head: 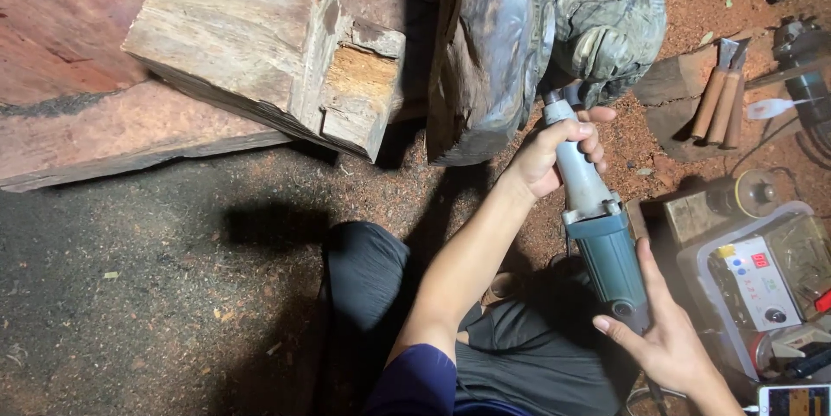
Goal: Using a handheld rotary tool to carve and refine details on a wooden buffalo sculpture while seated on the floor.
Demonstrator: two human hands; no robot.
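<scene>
A pale log lies on the dusty floor at upper left, beside a reddish slab. Right of it stands a dark carving, its grey-green figure at the top edge, red sawdust around it. The grinder, grey neck and teal body, slants from lower right up to the carving, its tip touching the wood. The left hand is wrapped tight around the grey neck just below the tip. The right hand cups the teal rear end, fingers partly curled against it. A clear box with a small controller sits at right, and wooden-handled chisels lie above it.
</scene>
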